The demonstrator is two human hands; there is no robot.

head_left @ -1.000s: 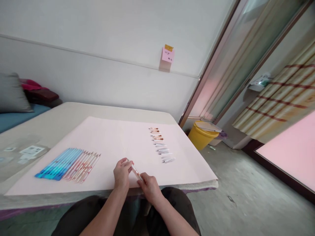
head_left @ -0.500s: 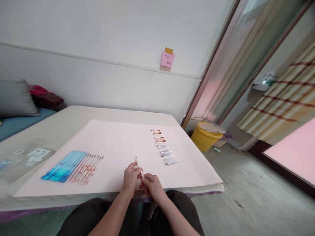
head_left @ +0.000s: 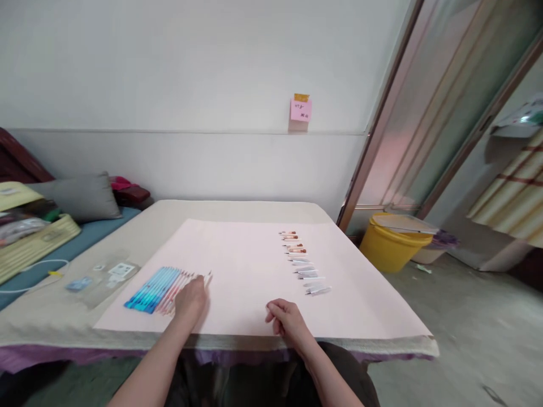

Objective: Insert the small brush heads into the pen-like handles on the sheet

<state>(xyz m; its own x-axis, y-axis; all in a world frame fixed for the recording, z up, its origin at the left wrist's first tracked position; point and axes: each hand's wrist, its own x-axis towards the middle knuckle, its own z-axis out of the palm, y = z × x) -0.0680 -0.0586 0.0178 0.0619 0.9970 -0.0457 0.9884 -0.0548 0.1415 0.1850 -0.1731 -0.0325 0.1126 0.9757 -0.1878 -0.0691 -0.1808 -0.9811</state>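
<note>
My left hand (head_left: 190, 298) is closed around a slim white pen (head_left: 209, 275), whose pointed end shows past the fingers. It is beside a row of red-and-white pens (head_left: 175, 291) and hides part of them. Blue pens (head_left: 153, 289) lie side by side to the left of that row. Above the front part of the pink sheet (head_left: 241, 254) is my right hand (head_left: 288, 319), its fingers curled together with nothing visible in them. Farther right lies a column of pens, some with brown figure tops (head_left: 297, 251), others clear or white (head_left: 311, 278).
A clear plastic bag (head_left: 102, 282) with labels lies on the cream-covered table (head_left: 237, 210), left of the sheet. A grey cushion (head_left: 85, 195) and piled items are at far left. The yellow bin (head_left: 390, 243) stands right of the table. A pink note (head_left: 301, 110) hangs on the wall.
My left hand has carried the pen away from my right hand, leftward to the red-and-white row. The right hand has let go of it. The view has turned left.
</note>
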